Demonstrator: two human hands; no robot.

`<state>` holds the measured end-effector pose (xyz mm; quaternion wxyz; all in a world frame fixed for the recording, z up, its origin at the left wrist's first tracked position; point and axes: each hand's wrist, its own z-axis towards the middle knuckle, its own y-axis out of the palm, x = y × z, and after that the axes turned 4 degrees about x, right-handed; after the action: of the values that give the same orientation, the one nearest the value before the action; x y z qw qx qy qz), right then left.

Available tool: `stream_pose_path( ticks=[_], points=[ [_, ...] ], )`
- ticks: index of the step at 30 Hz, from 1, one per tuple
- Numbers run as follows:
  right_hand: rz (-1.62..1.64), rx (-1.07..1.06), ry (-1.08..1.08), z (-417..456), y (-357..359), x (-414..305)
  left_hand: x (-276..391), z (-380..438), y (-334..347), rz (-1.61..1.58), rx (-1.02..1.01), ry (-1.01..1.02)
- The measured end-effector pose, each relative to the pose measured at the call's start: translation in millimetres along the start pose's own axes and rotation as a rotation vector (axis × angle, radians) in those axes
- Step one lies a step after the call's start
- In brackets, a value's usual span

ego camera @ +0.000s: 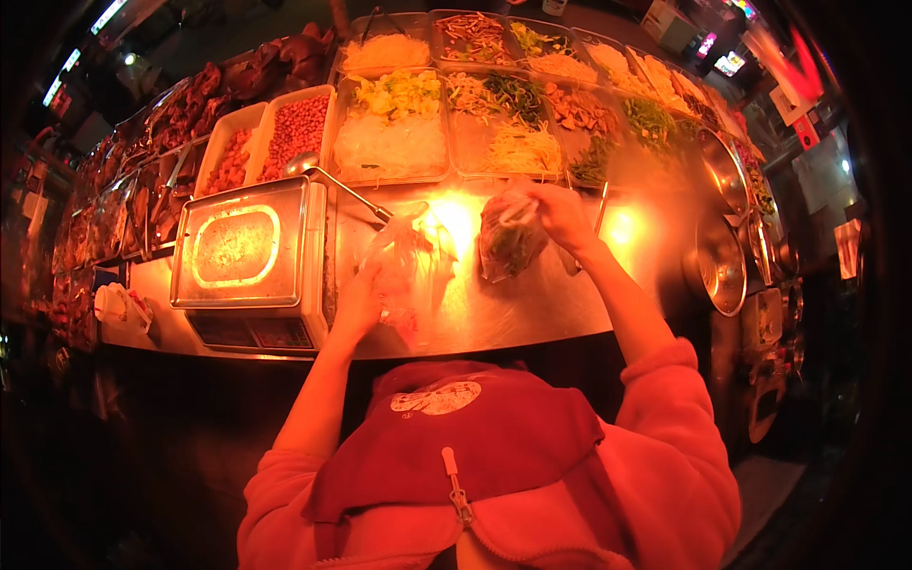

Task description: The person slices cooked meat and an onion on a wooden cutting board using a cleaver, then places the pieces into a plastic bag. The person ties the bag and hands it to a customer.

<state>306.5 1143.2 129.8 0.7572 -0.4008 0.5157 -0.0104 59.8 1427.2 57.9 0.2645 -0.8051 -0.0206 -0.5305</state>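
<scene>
My left hand [362, 303] grips a thin clear plastic bag [402, 263] over the steel counter [513, 313]. My right hand [563, 214] holds the gathered top of a clear plastic bag of food [507, 235]; something green and some darker pieces show through it. The two bags are apart, with a bright glare on the metal between them. A steel ladle [349, 189] lies behind my left hand, its handle end near the empty-looking bag. What fills the left bag, if anything, cannot be told.
A weighing scale with a steel tray [239, 249] stands at the left. Clear tubs of shredded vegetables and noodles [392, 146] line the back, beside white tubs of peanuts [296, 132]. Dark cooked meats [192, 107] lie far left. Steel bowls [719, 263] stand at the right.
</scene>
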Motion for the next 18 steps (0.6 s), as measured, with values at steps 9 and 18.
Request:
stream_pose_path(
  ticks=[9,18],
  points=[
    [1.585,-0.103,-0.231,-48.6,-13.7,-153.6,52.0,-34.5,12.3,-0.616,-0.473,-0.013],
    [1.497,-0.010,0.302,-82.9,93.2,-82.4,31.0,-49.0,-1.5,-0.458,-0.224,-0.150]
  ],
)
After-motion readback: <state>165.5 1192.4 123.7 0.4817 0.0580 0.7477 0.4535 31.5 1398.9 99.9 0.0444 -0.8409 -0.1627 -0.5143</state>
